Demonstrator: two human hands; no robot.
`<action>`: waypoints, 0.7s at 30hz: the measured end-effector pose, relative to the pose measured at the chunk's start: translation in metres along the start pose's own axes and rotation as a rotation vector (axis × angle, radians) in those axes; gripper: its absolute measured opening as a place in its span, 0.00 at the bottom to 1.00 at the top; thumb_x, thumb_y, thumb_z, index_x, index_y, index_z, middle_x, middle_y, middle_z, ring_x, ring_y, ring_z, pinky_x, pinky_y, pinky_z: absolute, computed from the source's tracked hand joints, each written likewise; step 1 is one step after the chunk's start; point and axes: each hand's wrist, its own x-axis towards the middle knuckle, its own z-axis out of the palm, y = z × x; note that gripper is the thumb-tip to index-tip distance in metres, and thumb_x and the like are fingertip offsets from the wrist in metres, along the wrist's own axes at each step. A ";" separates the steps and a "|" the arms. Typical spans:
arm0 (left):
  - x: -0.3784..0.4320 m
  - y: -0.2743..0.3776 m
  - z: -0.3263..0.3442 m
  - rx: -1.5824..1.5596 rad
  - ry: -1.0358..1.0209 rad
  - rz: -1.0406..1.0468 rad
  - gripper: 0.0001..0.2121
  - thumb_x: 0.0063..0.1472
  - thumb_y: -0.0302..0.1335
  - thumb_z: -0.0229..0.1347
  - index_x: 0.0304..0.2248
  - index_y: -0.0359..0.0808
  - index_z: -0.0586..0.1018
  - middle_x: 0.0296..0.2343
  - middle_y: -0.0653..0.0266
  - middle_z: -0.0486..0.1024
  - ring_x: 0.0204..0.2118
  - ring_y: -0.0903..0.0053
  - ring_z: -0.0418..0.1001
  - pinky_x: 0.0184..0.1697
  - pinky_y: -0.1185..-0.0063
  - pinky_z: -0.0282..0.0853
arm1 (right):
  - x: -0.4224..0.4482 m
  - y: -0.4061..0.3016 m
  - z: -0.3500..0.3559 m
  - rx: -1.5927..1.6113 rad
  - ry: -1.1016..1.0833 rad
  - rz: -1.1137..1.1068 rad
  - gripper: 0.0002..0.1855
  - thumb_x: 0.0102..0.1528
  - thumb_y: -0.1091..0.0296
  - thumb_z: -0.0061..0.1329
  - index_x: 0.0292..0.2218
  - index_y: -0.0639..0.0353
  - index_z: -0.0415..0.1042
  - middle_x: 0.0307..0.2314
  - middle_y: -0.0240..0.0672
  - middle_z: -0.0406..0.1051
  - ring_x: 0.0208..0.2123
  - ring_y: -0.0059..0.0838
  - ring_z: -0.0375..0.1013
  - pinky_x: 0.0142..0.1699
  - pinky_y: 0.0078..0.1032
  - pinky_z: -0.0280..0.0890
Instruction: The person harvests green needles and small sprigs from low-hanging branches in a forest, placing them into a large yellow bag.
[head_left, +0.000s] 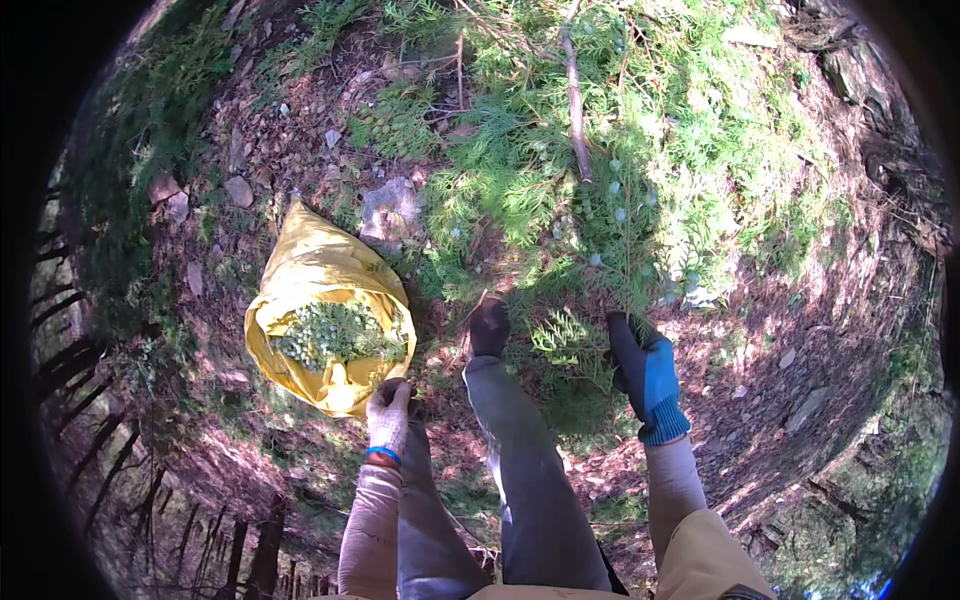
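My left hand (390, 416), in a pale knit glove with dark fingertips, grips the rim of a yellow woven sack (330, 262). Its mouth faces me, and inside lie sprigs with pale blue-green cones (326, 334). My right hand (646, 375) wears a blue and dark glove with a ribbed cuff. It is closed around the stem of a leafy conifer sprig (628, 247), probably arborvitae, which extends away from me and bears pale cones. The fingers are partly hidden by the glove's back and the foliage.
Cut conifer branches (517, 157) cover the ground ahead, with a bare stick (576, 105) across them. A pale rock (391, 210) sits beyond the sack. My boot (490, 326) stands between both hands. Tree trunks (266, 547) rise at lower left; stones and leaf litter lie around.
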 end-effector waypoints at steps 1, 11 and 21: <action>-0.004 0.011 0.007 -0.032 -0.008 0.001 0.09 0.59 0.26 0.53 0.38 0.32 0.75 0.30 0.64 0.75 0.29 0.80 0.74 0.31 0.81 0.74 | -0.025 0.006 -0.006 -0.138 0.028 0.061 0.17 0.54 0.52 0.50 0.32 0.59 0.72 0.15 0.30 0.68 0.11 0.16 0.61 0.15 0.17 0.51; -0.072 0.076 0.041 -0.029 -0.552 -0.034 0.20 0.58 0.33 0.55 0.47 0.32 0.71 0.36 0.64 0.74 0.38 0.79 0.71 0.43 0.83 0.65 | -0.076 0.048 0.141 -1.163 -0.442 -0.545 0.14 0.52 0.57 0.45 0.28 0.59 0.73 0.21 0.46 0.72 0.26 0.46 0.73 0.33 0.40 0.67; 0.166 0.019 -0.115 0.329 -0.003 0.134 0.18 0.64 0.40 0.43 0.23 0.35 0.71 0.14 0.60 0.67 0.19 0.64 0.67 0.29 0.68 0.70 | -0.141 0.057 0.230 -1.014 -0.629 -0.659 0.11 0.49 0.60 0.46 0.28 0.57 0.72 0.21 0.42 0.73 0.25 0.42 0.74 0.32 0.37 0.69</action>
